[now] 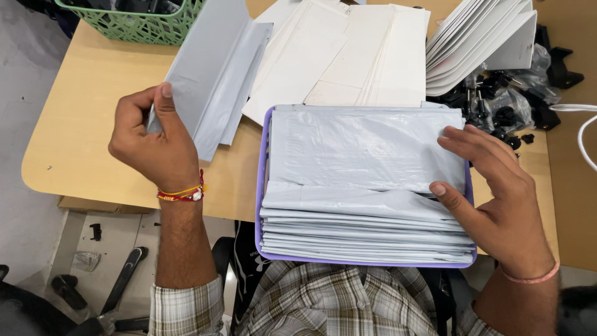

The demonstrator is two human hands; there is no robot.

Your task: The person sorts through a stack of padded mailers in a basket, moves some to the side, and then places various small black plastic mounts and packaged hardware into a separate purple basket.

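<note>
The left hand (pixel 155 146) pinches a thin grey plastic mailer bag (pixel 214 74) at its lower edge, left of centre frame; it looks light, limp and slippery, best gripped at a fold. The right hand (pixel 497 199) rests open-fingered on the stacked grey mailers (pixel 367 186) in a purple tray (pixel 261 186). Bare tan surface (pixel 81 124) lies lower left.

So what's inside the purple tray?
The purple tray holds a stack of grey plastic mailer bags, filled to the rim; the right hand rests on them. The tray floor is covered.
</note>
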